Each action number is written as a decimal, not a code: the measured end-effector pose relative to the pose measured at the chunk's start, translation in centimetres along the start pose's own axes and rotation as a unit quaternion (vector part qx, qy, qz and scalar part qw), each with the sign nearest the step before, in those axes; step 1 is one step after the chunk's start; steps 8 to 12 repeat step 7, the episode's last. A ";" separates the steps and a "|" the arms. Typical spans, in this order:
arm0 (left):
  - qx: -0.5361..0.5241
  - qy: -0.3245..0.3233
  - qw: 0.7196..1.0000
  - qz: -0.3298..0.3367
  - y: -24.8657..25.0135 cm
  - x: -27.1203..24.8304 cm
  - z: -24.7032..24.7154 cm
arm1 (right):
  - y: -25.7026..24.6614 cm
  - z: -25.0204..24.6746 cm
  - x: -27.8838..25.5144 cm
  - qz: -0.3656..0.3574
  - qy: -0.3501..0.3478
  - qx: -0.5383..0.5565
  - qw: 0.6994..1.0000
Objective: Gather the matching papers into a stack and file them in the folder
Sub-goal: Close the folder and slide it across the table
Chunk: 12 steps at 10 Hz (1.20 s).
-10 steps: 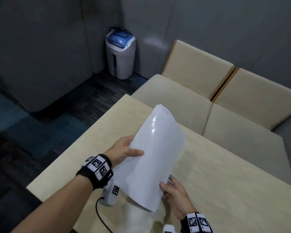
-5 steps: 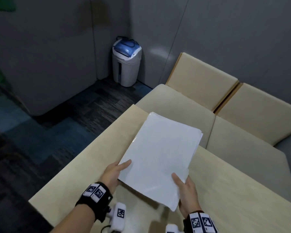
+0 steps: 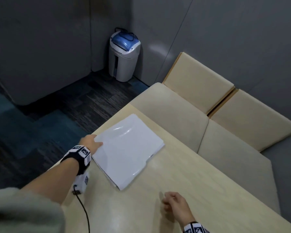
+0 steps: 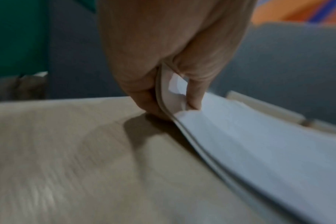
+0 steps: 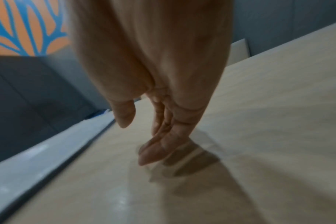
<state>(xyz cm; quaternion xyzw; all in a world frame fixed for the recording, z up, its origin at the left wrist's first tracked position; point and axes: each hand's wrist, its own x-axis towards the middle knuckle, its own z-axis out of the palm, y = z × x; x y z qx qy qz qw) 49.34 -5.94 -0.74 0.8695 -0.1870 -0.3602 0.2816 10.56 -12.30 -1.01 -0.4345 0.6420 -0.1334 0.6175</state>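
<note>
A glossy white folder (image 3: pixel 128 150) with papers inside lies flat on the light wooden table (image 3: pixel 191 190), near its far left corner. My left hand (image 3: pixel 91 142) pinches the folder's left edge; in the left wrist view the thumb and fingers (image 4: pixel 194 97) clamp the lifted edge of the folder (image 4: pixel 259 144), bending it up off the table. My right hand (image 3: pixel 173 202) hovers over bare table nearer to me, apart from the folder, its fingers (image 5: pixel 153 148) relaxed and holding nothing. The folder's edge (image 5: pixel 38 159) shows at left in the right wrist view.
Two beige bench seats (image 3: pixel 175 111) with back cushions run along the table's far side. A white bin with a blue lid (image 3: pixel 123 54) stands in the room's corner. A black cable (image 3: pixel 84 209) hangs from my left wrist band over the table's near left part.
The folder went from being held up in both hands to lying flat on the table. My right hand let go and drew back toward me; my left hand kept its grip on the edge.
</note>
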 end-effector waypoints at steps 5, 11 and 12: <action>0.239 0.099 0.965 -0.043 1.0 -2.5 2.8 | 4.3 -5.1 -3.6 -0.036 0.051 -0.150 0.987; 0.240 0.220 0.945 0.020 -1.3 -5.7 3.7 | 2.3 -9.1 -8.0 -0.124 0.122 -0.097 0.980; 0.240 0.220 0.945 0.020 -1.3 -5.7 3.7 | 2.3 -9.1 -8.0 -0.124 0.122 -0.097 0.980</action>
